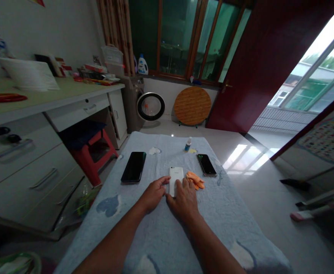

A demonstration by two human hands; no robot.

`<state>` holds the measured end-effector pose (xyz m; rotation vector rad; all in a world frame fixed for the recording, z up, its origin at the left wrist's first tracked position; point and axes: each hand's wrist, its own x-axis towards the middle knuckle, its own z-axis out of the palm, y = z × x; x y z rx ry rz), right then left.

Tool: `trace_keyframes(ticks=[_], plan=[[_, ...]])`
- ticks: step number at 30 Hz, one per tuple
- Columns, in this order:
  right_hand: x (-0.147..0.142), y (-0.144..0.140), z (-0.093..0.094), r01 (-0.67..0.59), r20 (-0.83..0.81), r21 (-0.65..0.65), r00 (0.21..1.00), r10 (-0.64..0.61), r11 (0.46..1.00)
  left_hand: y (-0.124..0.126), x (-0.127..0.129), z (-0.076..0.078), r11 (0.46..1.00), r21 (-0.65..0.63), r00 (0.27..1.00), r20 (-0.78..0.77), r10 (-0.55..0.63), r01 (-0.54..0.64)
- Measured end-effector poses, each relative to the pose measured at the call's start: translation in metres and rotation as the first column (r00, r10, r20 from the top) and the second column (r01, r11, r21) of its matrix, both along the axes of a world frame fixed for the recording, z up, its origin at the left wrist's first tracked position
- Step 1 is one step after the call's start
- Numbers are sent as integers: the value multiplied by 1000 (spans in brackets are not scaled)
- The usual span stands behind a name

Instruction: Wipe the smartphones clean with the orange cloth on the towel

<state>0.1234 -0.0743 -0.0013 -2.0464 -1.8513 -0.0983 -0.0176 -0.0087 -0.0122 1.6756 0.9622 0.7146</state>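
Observation:
A white smartphone (176, 176) lies back up on the blue cloth, its camera end pointing away from me. My left hand (156, 193) holds its left edge, the fingers bent against the side. My right hand (184, 198) covers its lower right part, with curled fingers on the back and the thumb by the lower left corner. Just right of this hand sits a crumpled orange cloth (195, 180). A large black phone (134, 166) lies to the left, screen up. Farther right is a smaller dark-screened phone (206, 164). Behind them stands a small spray bottle (187, 144).
The blue patterned cloth (155, 243) covers the table before me. On the left are a desk with drawers (15, 160) and a red stool (95, 152). Beyond the table are a washing machine with its door (151, 106) open and a round wooden tabletop (192, 105).

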Motion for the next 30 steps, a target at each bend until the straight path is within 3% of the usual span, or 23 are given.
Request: trace_keyframes(ticks=[4, 10, 15, 23, 30], plan=[[2, 1, 1, -16, -39, -2, 999, 16, 1000, 2, 2, 3, 979, -204, 997, 69, 20, -6], [10, 0, -5, -53, -173, 85, 983, 67, 995, 4, 4, 1, 893, -450, 937, 309, 161, -6], [14, 1, -7, -137, -295, 230, 933, 203, 964, 5, 2, 1, 880, -469, 873, 458, 167, 78], [24, -1, 2, -155, -441, 236, 863, 248, 959, 2, 2, 1, 871, -448, 833, 546, 90, 200], [35, 5, -1, -21, -540, 255, 826, 161, 967, 6, 1, 0, 878, -477, 844, 485, 227, 38]])
